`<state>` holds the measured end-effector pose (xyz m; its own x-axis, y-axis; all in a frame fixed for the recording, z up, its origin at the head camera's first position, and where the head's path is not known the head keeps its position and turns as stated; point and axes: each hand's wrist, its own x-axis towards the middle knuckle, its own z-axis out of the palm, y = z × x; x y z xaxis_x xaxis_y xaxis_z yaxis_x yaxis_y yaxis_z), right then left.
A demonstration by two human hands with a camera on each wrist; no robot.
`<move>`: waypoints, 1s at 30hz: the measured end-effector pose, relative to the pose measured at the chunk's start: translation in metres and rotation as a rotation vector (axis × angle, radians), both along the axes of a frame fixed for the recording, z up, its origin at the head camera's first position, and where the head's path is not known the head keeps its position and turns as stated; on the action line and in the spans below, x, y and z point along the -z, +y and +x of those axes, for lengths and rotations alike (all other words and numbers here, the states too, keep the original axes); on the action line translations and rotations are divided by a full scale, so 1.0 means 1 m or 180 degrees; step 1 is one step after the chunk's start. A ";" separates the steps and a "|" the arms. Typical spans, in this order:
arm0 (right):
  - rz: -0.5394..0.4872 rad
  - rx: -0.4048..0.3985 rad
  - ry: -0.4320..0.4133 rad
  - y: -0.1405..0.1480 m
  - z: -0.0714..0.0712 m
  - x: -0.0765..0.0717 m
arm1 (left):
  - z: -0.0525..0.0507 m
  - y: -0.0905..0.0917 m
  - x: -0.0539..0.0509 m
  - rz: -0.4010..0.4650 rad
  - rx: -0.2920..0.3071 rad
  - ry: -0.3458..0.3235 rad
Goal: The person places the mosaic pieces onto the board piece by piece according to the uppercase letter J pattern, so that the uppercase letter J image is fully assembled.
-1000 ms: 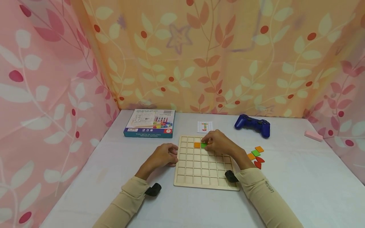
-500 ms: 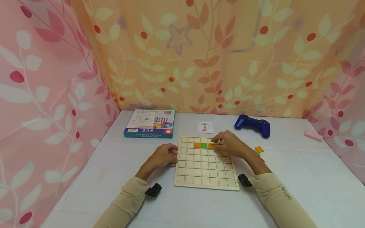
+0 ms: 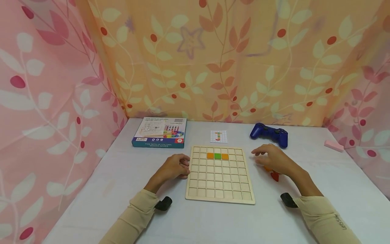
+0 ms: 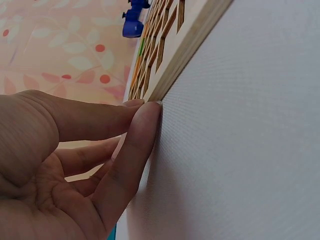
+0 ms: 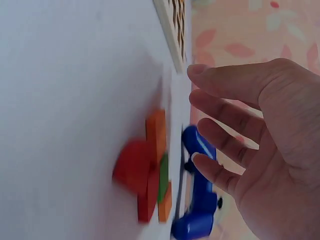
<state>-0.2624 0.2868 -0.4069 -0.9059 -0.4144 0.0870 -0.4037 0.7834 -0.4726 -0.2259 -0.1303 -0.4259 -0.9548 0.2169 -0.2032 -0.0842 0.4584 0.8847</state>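
A square wooden grid board lies on the white table. In its second row from the far side sit an orange tile, a green tile and another orange tile, side by side. My left hand rests at the board's left edge; in the left wrist view its thumb and finger tips touch that edge. To the right of the board, my right hand hovers with loosely bent fingers and nothing in them. Below it lie loose tiles: red rounded pieces, orange ones and a green one.
A small pattern card lies beyond the board. A boxed bead set is at the back left. Toward the back right sits a blue game controller, with a pink block farther right. Patterned curtains surround the table.
My right hand has let go of the second orange tile, now in the row, and moved right off the board to above the loose tiles. My left hand has stayed at the board's edge.
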 end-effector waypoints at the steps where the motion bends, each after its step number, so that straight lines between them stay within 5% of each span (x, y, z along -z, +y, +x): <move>1: -0.0003 0.0032 -0.0012 0.006 0.001 0.000 | 0.000 0.000 0.000 -0.0002 0.0005 0.0001; 12: 0.0229 0.0438 -0.0213 0.047 0.009 0.006 | 0.001 0.000 -0.001 -0.0055 -0.0014 0.0006; 30: 0.0277 0.0408 -0.0161 0.064 0.011 0.010 | 0.001 -0.001 -0.001 0.0000 0.0013 0.0059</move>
<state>-0.2517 0.3512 -0.4171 -0.9542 -0.2990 0.0087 -0.2751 0.8658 -0.4180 -0.2247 -0.1309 -0.4253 -0.9575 0.2208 -0.1856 -0.0660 0.4588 0.8861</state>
